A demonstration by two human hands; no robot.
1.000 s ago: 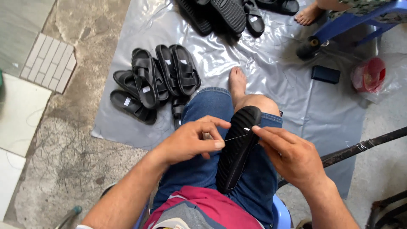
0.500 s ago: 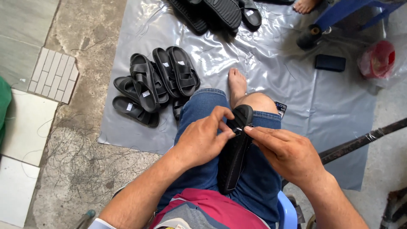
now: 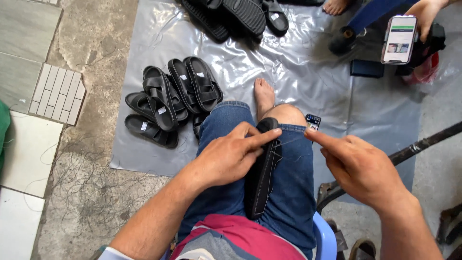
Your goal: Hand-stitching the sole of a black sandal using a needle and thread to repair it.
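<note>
Black sandal [image 3: 262,175] lies sole-edge up on the person's denim-covered thigh, centre of frame. Left hand [image 3: 231,156] rests on it, fingers [image 3: 262,139] pressed together and laid flat along the upper rim near the toe end. Right hand [image 3: 361,166] is just right of the sandal, apart from it, index finger extended and the rest curled; a thin thread seems to run from the sandal toward it (too fine to be sure).

Progress, as a judgement: mid-stitch or trimming on this one. A batch of like sandals [image 3: 168,101] sits on the grey plastic sheet [image 3: 365,115], centre left, another pile [image 3: 240,14] at top. Cannot tell which are finished.
</note>
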